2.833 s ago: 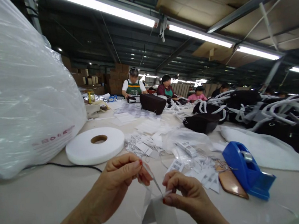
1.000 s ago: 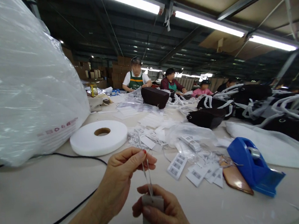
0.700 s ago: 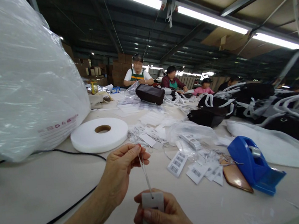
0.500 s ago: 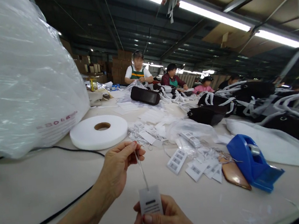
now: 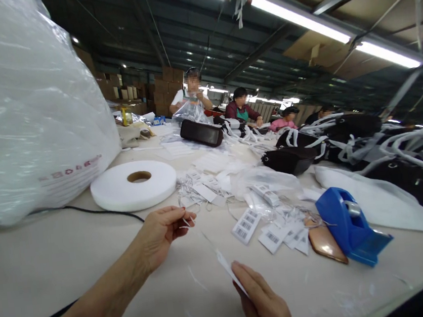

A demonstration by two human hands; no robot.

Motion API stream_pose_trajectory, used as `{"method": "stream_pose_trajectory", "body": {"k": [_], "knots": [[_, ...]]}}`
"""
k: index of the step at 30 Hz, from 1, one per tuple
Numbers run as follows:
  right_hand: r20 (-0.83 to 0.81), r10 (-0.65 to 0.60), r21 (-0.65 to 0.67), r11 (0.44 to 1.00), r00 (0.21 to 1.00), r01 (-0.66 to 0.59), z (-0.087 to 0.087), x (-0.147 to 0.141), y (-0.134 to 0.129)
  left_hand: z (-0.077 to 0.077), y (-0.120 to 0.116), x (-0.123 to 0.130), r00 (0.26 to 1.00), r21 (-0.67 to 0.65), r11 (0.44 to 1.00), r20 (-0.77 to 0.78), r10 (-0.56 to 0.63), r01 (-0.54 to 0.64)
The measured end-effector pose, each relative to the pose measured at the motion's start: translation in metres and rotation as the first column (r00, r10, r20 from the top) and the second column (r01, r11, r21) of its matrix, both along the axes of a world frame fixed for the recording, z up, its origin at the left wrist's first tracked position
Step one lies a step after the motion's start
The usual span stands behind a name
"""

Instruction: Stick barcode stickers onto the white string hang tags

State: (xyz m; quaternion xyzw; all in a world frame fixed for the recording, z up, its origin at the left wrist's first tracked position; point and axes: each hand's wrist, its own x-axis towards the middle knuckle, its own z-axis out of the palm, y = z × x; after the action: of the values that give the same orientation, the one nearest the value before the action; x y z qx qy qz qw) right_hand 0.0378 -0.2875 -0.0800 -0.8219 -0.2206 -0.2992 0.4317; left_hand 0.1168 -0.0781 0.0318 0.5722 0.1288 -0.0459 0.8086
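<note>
My left hand (image 5: 163, 238) is raised over the table, thumb and fingertips pinched on a thin white string (image 5: 189, 223). Lower and to the right, my right hand (image 5: 264, 300) grips a white hang tag (image 5: 230, 273) between thumb and fingers. The tag is turned nearly edge-on, so its print is hidden. A thin strand rises from its top toward my left hand; I cannot tell whether it joins the string there. Beyond my hands lie a heap of strung tags (image 5: 204, 192) and several barcode tags (image 5: 246, 225).
A white tape roll (image 5: 103, 193) lies beside a large plastic-wrapped bundle (image 5: 30, 113). To the right are a blue tape dispenser (image 5: 343, 225), a phone (image 5: 326, 242) and black bags (image 5: 412, 176) with white-wrapped handles. A black cable (image 5: 83, 209) crosses the left side. Co-workers are across the table.
The tag has turned from face-on to nearly edge-on as my right hand moved right and rotated. The string, taut between my hands before, now looks slack. My left hand shifted slightly left.
</note>
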Motion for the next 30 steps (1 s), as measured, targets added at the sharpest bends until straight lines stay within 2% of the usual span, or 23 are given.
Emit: {"method": "stream_pose_trajectory", "body": {"k": [2, 4, 9, 14, 19, 21, 25, 30], "knots": [[0.138, -0.098, -0.088, 0.99, 0.986, 0.111, -0.002, -0.003, -0.007, -0.007, -0.001, 0.002, 1.0, 0.085, 0.996, 0.016, -0.019, 0.017], [0.255, -0.133, -0.168, 0.969, 0.958, 0.179, 0.001, -0.007, -0.013, -0.012, -0.005, 0.005, 0.999, 0.167, 0.986, 0.023, -0.032, 0.028], [0.437, -0.053, -0.289, 0.937, 0.898, 0.196, 0.012, -0.01, -0.013, -0.019, -0.019, 0.017, 0.993, 0.279, 0.954, -0.075, -0.091, 0.109], [0.544, 0.006, -0.34, 0.916, 0.839, 0.213, 0.003, -0.004, -0.003, -0.026, -0.034, 0.029, 0.958, 0.256, 0.945, -0.253, -0.137, 0.202], [0.499, -0.015, -0.348, 0.912, 0.866, 0.216, -0.008, -0.001, 0.006, -0.034, -0.052, 0.036, 0.959, 0.256, 0.949, -0.257, -0.119, 0.186], [0.437, -0.008, -0.39, 0.899, 0.899, 0.198, -0.003, -0.002, 0.007, -0.038, -0.058, 0.038, 0.969, 0.274, 0.945, -0.216, -0.123, 0.181], [0.265, 0.081, -0.551, 0.83, 0.961, 0.082, 0.016, -0.002, 0.005, -0.048, -0.066, 0.044, 0.981, 0.332, 0.927, -0.141, -0.137, 0.177], [0.208, 0.094, -0.547, 0.836, 0.974, 0.036, 0.022, -0.002, 0.003, -0.066, -0.068, 0.048, 0.981, 0.432, 0.881, -0.086, -0.176, 0.196]]}}
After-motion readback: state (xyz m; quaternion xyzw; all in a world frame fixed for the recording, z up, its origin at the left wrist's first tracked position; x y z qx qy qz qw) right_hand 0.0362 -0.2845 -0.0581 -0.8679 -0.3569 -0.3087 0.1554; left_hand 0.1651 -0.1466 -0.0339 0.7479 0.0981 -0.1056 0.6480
